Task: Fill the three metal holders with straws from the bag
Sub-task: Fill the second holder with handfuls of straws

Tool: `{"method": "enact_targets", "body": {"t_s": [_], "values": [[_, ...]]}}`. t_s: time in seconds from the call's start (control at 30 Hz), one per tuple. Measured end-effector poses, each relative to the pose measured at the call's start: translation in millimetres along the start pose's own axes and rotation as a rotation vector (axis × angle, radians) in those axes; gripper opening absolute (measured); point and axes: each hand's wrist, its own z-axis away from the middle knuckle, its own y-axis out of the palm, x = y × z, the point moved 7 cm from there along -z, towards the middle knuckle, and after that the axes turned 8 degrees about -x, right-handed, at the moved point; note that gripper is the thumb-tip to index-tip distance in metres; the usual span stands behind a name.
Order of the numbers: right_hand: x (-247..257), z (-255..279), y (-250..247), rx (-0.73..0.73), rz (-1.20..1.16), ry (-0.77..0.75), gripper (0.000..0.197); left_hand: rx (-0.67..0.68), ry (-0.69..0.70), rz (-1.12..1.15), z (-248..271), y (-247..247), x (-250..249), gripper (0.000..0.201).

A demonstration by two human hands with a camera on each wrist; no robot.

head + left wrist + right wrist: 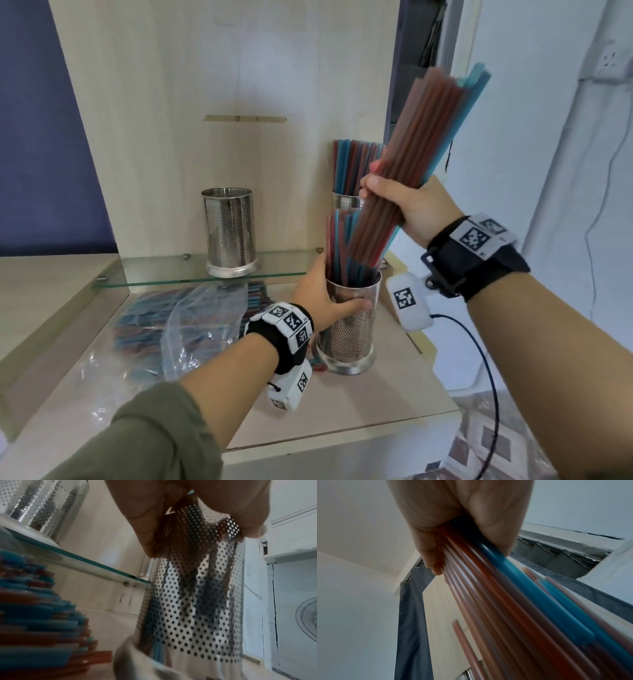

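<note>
My right hand (407,205) clenched a thick bundle of red and blue straws (421,147) near its lower third, the bundle tilted and its bottom ends already inside the perforated metal holder (352,329) standing on the tabletop (342,411). My left hand (325,298) wrapped the holder just under its rim, steadying it; the left wrist view showed fingers (147,520) curled on the punched wall, straws dark behind the holes. A second holder (346,200), already full, stood on the glass shelf (154,274) behind, and a third holder (230,231), seemingly without straws, stood further left on the same shelf. The plastic bag (178,318) lay open on the tabletop to the left, more straws inside. I judged the straws light, smooth and apt to fan out or slip one by one, and easily kinked if squeezed hard; a full-hand grip low on the bundle seemed best, loosening only once the ends were well down. The holder looked light enough to tip, hence the bracing hand.
</note>
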Motion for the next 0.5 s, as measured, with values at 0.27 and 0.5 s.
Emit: {"method": "enact_targets", "body": {"t_s": [0.27,0.5], "values": [[-68,13,-9,-0.135,0.148,0.066,0.006,-0.033,-0.033,0.025,10,5,20,0.095],[-75,22,-5,-0.152,0.171,0.040,0.009,-0.038,-0.038,0.066,13,3,27,0.095]]}}
